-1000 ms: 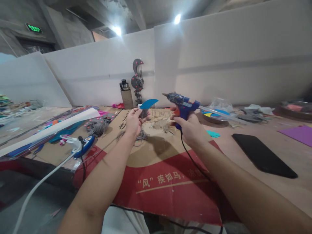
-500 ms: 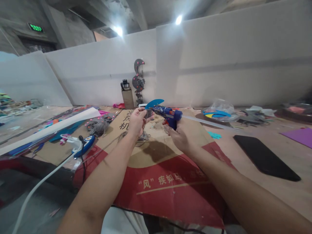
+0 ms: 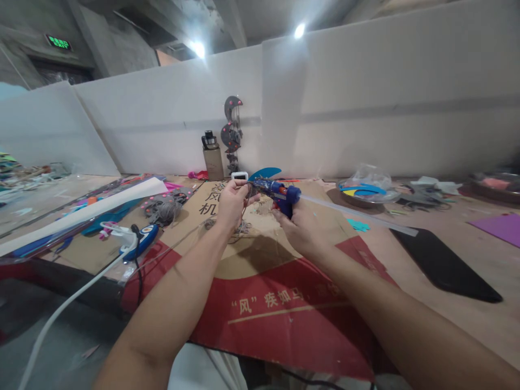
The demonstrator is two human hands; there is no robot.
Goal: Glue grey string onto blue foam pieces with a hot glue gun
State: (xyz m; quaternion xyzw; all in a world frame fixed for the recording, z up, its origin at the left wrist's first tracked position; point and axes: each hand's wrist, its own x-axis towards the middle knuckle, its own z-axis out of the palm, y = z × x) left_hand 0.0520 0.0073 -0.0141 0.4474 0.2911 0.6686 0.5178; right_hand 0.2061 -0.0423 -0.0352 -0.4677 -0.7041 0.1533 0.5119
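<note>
My left hand (image 3: 233,201) is closed, pinching a small dark grey piece (image 3: 249,190) mostly hidden by the fingers and the nozzle. A blue curved, leaf-shaped piece (image 3: 266,173) sticks up just beyond the fingertips; whether it is joined to the grey piece is hidden. In my right hand (image 3: 298,225) is a blue hot glue gun (image 3: 287,199), gripped by its handle, its nozzle pointing left right at the left fingertips. A long clear glue stick (image 3: 357,213) juts from its back. Grey yarn (image 3: 239,230) lies below the left hand on a cardboard sheet (image 3: 260,319).
Behind stand a bottle (image 3: 212,160) and a grey moon-shaped hanging ornament (image 3: 231,135). On the left are a grey yarn bundle (image 3: 162,210) and a blue power strip (image 3: 140,244) with a white cable. To the right lie a black phone-like slab (image 3: 447,265) and a bowl (image 3: 361,197).
My right hand has brought the glue gun left and down, its nozzle now at the left fingertips. The left hand and the blue piece have shifted slightly right.
</note>
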